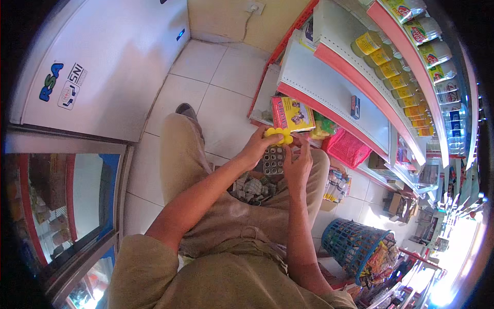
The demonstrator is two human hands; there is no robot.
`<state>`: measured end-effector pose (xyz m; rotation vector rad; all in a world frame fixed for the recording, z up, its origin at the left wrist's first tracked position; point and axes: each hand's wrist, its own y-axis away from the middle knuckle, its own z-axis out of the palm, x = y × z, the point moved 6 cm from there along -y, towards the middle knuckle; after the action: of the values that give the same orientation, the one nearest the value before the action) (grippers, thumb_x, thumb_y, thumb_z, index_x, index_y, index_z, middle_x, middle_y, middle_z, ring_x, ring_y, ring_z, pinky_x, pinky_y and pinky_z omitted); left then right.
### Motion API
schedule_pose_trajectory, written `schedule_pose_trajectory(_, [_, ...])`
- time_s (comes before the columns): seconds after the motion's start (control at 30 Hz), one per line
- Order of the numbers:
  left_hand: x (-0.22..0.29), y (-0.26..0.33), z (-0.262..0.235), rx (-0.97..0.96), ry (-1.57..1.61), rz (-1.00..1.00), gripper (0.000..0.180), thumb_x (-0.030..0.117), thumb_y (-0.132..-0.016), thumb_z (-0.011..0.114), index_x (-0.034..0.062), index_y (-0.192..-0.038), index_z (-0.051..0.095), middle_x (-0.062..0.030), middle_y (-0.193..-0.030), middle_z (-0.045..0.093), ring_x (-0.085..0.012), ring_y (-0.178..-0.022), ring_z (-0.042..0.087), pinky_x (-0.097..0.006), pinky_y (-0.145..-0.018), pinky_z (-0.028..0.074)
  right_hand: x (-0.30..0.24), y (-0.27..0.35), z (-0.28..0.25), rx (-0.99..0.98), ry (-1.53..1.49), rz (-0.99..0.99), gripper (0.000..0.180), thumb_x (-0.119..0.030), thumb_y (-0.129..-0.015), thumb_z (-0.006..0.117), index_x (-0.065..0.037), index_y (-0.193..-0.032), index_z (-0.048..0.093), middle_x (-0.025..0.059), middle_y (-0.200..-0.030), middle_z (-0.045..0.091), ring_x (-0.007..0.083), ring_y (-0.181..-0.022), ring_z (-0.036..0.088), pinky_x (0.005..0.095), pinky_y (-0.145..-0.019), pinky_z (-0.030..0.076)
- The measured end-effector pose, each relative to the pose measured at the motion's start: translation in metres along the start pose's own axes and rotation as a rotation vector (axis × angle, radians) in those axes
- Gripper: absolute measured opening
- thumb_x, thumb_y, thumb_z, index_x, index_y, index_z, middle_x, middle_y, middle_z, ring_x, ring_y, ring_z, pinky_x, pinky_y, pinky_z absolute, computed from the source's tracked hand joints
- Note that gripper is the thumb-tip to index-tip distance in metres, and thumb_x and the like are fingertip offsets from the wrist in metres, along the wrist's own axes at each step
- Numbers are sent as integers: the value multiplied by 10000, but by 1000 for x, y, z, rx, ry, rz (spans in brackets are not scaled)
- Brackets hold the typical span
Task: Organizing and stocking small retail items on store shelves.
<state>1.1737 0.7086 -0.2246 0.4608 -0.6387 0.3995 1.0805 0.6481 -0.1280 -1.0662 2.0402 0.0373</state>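
Above lap (242, 219) | left hand (256, 148): yellow flower shape (280, 132) | right hand (298, 165): contact unclear

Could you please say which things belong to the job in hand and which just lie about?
Job, apparently: yellow flower-shaped plastic piece; grey tray with round cells.
Lying about: blue lattice plastic basket; pink plastic basket; small blue box.

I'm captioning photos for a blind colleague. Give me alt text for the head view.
A seated person's left hand holds a yellow flower-shaped piece, with the right hand close beside it and a grey object dotted with circles just below. Shop shelves with bottles and a filled blue basket stand at right, a white cabinet at left.
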Motion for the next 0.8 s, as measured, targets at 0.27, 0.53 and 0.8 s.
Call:
schedule_pose_trajectory(0.27, [0, 3, -4, 51, -113, -30, 335, 196, -843, 647, 41, -1108, 512, -49, -1019, 586, -129, -966, 554, -279, -866, 419, 12, 11, 16, 82, -1, 17, 213, -15, -798, 613, 4, -998, 542, 177, -870, 615, 358, -820, 608, 435, -712, 477])
schedule_pose_trajectory(0.53, [1, -2, -7, 39, -143, -18, 350, 156, -822, 660, 38, -1113, 507, -61, -1079, 567, -146, -1019, 534, -298, -883, 408, 24, 10, 21, 17, -5, 85, 249, -42, -794, 630, -7, -1017, 524, 190, -911, 619, 369, -857, 610, 436, -728, 475])
schedule_pose_trajectory(0.8, [-7, -6, 6, 148, -285, -55, 453, 224, -815, 662, 54, -1177, 448, -86, -1060, 545, -141, -988, 550, -279, -735, 486, 25, 38, 11, 18, 51, 86, 626, -231, -664, 790, -12, -1133, 438, 207, -1134, 485, 402, -1086, 452, 476, -907, 380])
